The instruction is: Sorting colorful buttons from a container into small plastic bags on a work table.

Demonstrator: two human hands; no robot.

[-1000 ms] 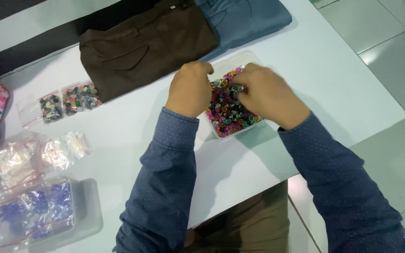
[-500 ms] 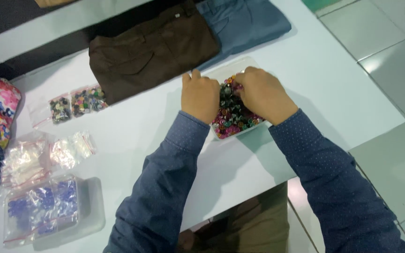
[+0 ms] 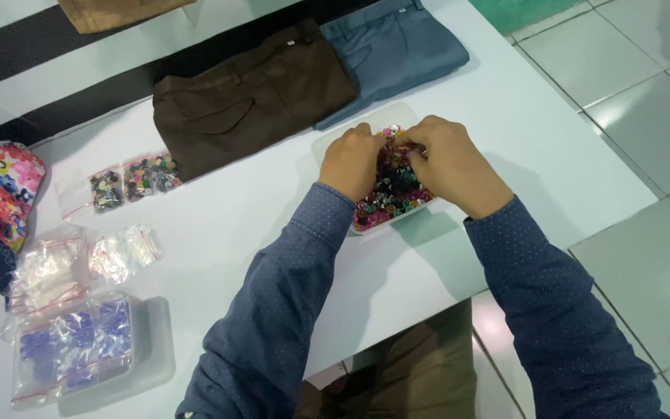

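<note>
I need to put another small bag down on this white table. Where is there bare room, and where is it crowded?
Bare: between the brown trousers, the small bags and the left hand; also right of the right hand, below the blue-grey trousers. Crowded: the left edge and the bead tray.

Two bare hands, left grip [image 3: 352, 161] and right grip [image 3: 453, 164], no rings or watch to be seen. Long blue sleeves [image 3: 273, 326] on both arms, covered all over with tiny pale dots. Soft cloth, with small folds near the elbows. Snug cuffs ending right at the wrists. Brown trousers [image 3: 397, 372] lower down.
</note>
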